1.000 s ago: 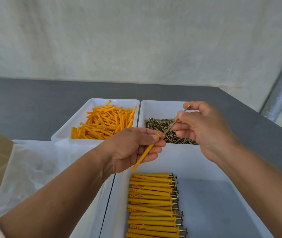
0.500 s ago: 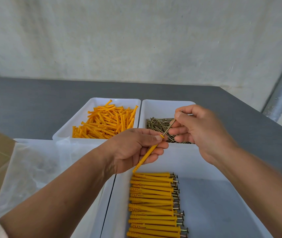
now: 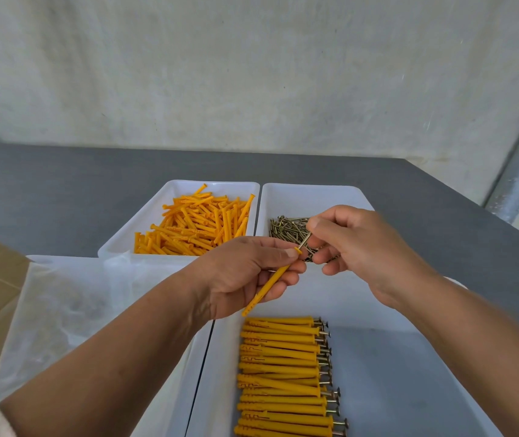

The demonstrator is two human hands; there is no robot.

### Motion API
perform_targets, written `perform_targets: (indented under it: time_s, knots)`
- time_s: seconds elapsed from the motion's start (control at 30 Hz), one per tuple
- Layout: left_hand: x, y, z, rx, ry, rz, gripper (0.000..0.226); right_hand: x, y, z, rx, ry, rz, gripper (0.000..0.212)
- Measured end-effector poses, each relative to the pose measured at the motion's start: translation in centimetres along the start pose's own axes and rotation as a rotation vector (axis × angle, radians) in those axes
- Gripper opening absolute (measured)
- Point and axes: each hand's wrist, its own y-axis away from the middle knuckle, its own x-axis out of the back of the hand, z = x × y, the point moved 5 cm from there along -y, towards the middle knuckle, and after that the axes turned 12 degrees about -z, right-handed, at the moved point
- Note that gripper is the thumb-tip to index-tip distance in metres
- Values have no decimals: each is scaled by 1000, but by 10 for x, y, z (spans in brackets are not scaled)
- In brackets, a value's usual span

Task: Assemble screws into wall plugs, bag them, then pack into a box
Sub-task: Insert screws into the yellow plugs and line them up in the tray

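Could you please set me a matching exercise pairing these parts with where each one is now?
1 loose orange plastic wall plugs
2 loose brass-coloured metal screws
3 orange plugs with screws fitted
4 single orange plug

A near white plastic tray
B left hand, in its grip
C far right white tray
D far left white tray

Pairs: 1-D, 2-C, 3-A, 4-B

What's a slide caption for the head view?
Right hand seats screw in orange wall plug held by left hand.

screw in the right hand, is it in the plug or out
Partly in: a short length of the screw shows between the wall plug and the right hand pinching it; the left hand grips the plug.
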Motion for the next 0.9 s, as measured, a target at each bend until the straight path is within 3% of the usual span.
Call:
perform_targets:
  time_s: [0.3, 0.6, 0.9]
  knots:
    - [3, 0, 0, 10, 4, 35, 23, -6, 5, -8, 35, 249, -39, 16]
    - [3, 1, 0, 6, -23, 41, 10, -12, 11, -18, 121, 580, -138, 26]
    - [4, 3, 0, 64, -182, 13, 16, -17, 16, -18, 142, 849, -267, 5]
